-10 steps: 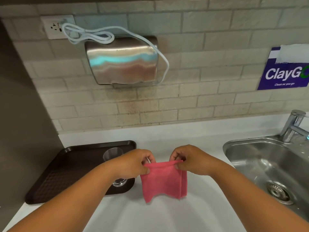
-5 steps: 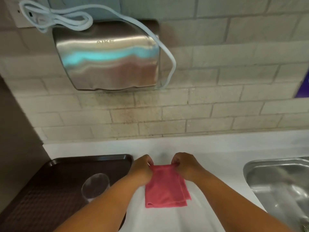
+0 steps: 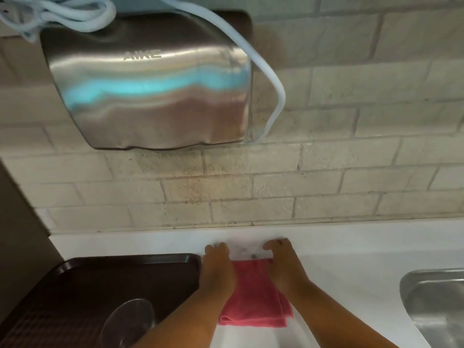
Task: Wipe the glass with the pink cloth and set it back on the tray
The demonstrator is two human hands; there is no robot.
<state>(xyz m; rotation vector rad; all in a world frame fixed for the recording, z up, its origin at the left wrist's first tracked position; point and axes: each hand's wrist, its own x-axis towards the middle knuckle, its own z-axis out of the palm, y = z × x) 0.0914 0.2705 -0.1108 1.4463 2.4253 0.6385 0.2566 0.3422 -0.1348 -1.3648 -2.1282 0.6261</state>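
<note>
The pink cloth (image 3: 253, 297) lies folded and flat on the white counter, just right of the tray. My left hand (image 3: 217, 262) grips its far left corner and my right hand (image 3: 281, 262) its far right corner, fingers curled near the wall. The clear glass (image 3: 128, 322) stands upright on the dark brown tray (image 3: 100, 272) at the lower left, partly hidden behind my left forearm. Neither hand touches the glass.
A steel hand dryer (image 3: 150, 81) with a white cable (image 3: 273, 79) hangs on the tiled wall above. A steel sink (image 3: 437, 302) is at the lower right. A dark panel (image 3: 17, 234) borders the counter on the left.
Both hands have carried the cloth away from me toward the wall and lowered it from hanging to lying flat on the counter. The view has tilted up; the glass has not moved.
</note>
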